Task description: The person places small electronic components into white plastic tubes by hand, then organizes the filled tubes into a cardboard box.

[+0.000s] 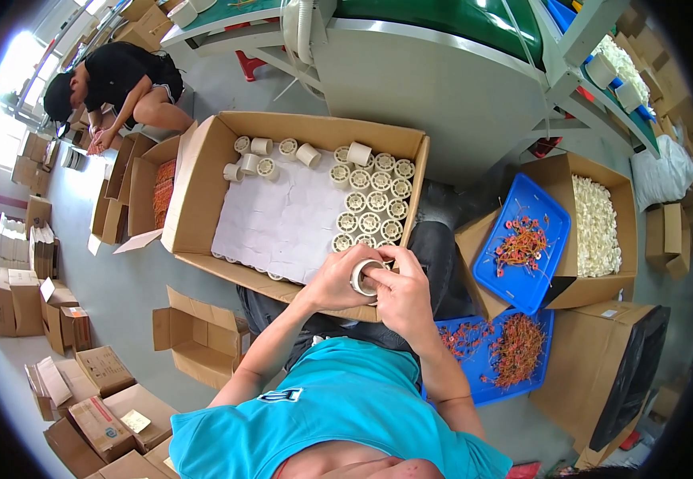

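Note:
Over the near edge of a large open cardboard box [191, 188], my left hand [337, 281] is wrapped round a white plastic cylinder [357, 276], its open end turned up toward me. My right hand [404, 294] is closed at the cylinder's right side, with fingertips reaching into its opening. Whether a small part is between those fingertips is hidden. Similar white cylinders [378, 181] stand in close rows at the right of the box, on white sheets [270, 211]. A few loose ones [308, 155] stand or lie along its far side.
Right of me, a blue tray [486, 263] of red and orange wired parts rests tilted against a carton of small white pieces [598, 231]. Another blue tray [546, 359] holds more wired parts below. A co-worker [127, 84] crouches at far left. A green-topped bench [442, 24] stands ahead.

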### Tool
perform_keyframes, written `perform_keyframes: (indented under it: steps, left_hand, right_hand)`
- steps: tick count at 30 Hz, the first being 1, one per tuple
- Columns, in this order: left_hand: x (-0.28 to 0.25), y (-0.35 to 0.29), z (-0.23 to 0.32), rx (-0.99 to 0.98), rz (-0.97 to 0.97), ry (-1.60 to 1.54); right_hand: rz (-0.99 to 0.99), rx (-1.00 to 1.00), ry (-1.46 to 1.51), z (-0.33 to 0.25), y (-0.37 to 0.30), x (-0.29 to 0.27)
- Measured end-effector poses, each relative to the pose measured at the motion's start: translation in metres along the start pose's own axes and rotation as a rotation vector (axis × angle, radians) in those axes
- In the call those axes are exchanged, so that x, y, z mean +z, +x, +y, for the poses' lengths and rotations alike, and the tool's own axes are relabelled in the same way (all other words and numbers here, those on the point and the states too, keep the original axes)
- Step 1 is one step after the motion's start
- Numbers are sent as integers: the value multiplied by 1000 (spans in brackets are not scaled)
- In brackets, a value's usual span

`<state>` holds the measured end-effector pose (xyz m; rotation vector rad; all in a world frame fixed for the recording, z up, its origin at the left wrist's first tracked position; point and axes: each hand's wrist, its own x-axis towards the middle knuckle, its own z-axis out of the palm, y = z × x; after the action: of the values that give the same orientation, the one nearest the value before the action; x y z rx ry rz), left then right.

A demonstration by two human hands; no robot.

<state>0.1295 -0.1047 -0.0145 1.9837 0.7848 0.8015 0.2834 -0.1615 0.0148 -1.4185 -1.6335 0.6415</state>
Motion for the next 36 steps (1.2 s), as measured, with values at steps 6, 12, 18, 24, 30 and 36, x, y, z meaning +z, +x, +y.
perform_keyframes:
  steps: [6,12,18,24,30,36]
  left_hand:
    - [1,-3,0,-21,-26,-43]
    - [5,-4,-3,36,39,39]
    - [0,2,-4,-18,-58,6]
    - [-1,20,-3,-61,-134,-46]
    - [-35,96,-32,227,-17,201]
    - [-99,276,-26,354,405,291]
  right_hand:
    - [-30,-55,-64,-1,3,-3]
    - [27,-34,14,7,0,8]
    - [-2,-42,-36,9,1,4]
    - [8,31,-64,4,6,-11]
    - [280,156,82,29,2,-36]
    - [445,384,4,83,-29,-74]
